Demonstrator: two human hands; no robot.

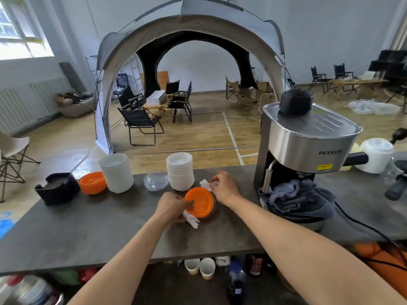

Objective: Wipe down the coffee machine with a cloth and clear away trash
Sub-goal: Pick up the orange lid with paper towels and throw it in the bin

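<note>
A silver and black coffee machine stands at the right of the grey counter. A crumpled grey-blue cloth lies on its drip tray. In the counter's middle sits an orange bowl, tilted toward me. My left hand grips its near rim, with a crumpled white tissue pressed under the fingers. My right hand is just behind the bowl, pinching another scrap of white tissue.
Two stacks of white bowls, a clear plastic lid, another orange bowl and a black holder line the counter's far edge. A white jug and black items stand right of the machine. Paper cups and bottles sit below.
</note>
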